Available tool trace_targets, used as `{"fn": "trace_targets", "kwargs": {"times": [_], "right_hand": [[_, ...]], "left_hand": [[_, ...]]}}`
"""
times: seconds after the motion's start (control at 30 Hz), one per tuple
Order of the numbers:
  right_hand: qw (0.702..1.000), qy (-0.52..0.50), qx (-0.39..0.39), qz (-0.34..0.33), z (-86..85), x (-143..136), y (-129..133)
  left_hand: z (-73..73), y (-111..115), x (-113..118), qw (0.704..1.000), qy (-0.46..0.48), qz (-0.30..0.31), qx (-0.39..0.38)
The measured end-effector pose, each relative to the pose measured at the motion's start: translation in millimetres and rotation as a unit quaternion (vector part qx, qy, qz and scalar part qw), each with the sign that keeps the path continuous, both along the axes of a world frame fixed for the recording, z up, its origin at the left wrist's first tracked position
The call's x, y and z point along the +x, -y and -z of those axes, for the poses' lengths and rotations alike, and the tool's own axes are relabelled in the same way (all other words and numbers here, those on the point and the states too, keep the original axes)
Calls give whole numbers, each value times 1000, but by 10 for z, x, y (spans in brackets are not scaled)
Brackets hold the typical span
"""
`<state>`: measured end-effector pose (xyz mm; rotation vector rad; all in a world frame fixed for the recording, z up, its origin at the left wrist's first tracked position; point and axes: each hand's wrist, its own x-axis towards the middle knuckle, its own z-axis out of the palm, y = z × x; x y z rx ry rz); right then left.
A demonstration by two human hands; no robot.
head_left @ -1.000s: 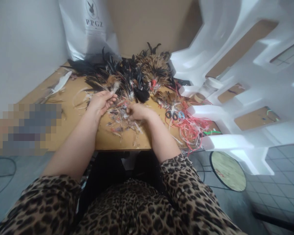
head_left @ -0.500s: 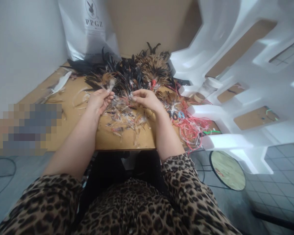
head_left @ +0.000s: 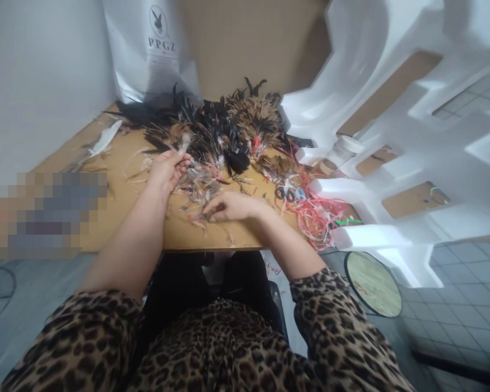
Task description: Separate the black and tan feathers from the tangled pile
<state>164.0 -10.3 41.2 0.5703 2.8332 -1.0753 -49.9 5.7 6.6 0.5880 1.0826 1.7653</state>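
Observation:
My left hand (head_left: 169,169) pinches the pale base of a small brown feather bunch (head_left: 182,137) at the left of the feather heap. Nearer the table's front edge, my right hand (head_left: 227,208) is low over loose feather scraps (head_left: 200,188). Its thumb and fingertips are drawn together, and whatever they might hold is too small to make out. Behind both hands lie black feathers (head_left: 214,128) and a full brown feather bunch (head_left: 259,120) with a red tie. A smaller brown bunch (head_left: 278,166) rests to the right.
Tangled pink strings (head_left: 320,215) and scissors with black handles (head_left: 285,194) lie at the right, beside white foam packaging (head_left: 363,238). A white feather (head_left: 106,138) is at the left. A white bag (head_left: 147,76) stands behind. A round stool (head_left: 373,283) is below right.
My right hand has moved from the black feathers down toward the table's front edge. My left hand still pinches the brown bunch. The view has shifted slightly.

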Motion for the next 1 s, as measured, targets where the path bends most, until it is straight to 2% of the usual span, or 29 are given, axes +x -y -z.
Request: {"fn": "trace_targets", "kwargs": {"times": [0.03,0.13,0.23,0.3,0.4,0.47,0.53,0.6,0.67,0.8,0.93,1.0], "right_hand": [[1000,-14,25,-4,30,-139,-39],[990,-52,118,52,121,-489,-261],[987,-102,78,92,116,-588,-510],[986,-130,-3,103,2,-475,-558],[986,-128,-97,52,-281,-108,-356],[984,-58,-169,-5,-428,167,-106],[971,32,-236,-31,-454,374,136],[956,60,-284,-36,-349,458,300],[936,61,-344,-42,-168,398,366],[927,40,-368,-68,137,-28,287],[931,-51,-358,47,234,-460,38],[936,-104,-312,123,243,-554,-136]], "left_hand": [[-1,2,-9,1000,0,-4,0],[-7,7,-41,1000,2,-19,10],[-9,4,-75,999,6,-34,19],[-6,-1,-94,999,9,-39,19],[0,-9,-109,999,11,-38,30],[2,-11,-106,999,9,-36,37],[4,-13,-95,999,4,-33,38],[9,-14,-82,999,-1,-30,38],[19,-16,-75,999,-5,-26,37],[38,-16,-90,999,-5,-33,37],[37,-13,-130,998,4,-45,47],[33,-15,-145,998,8,-47,50]]}}
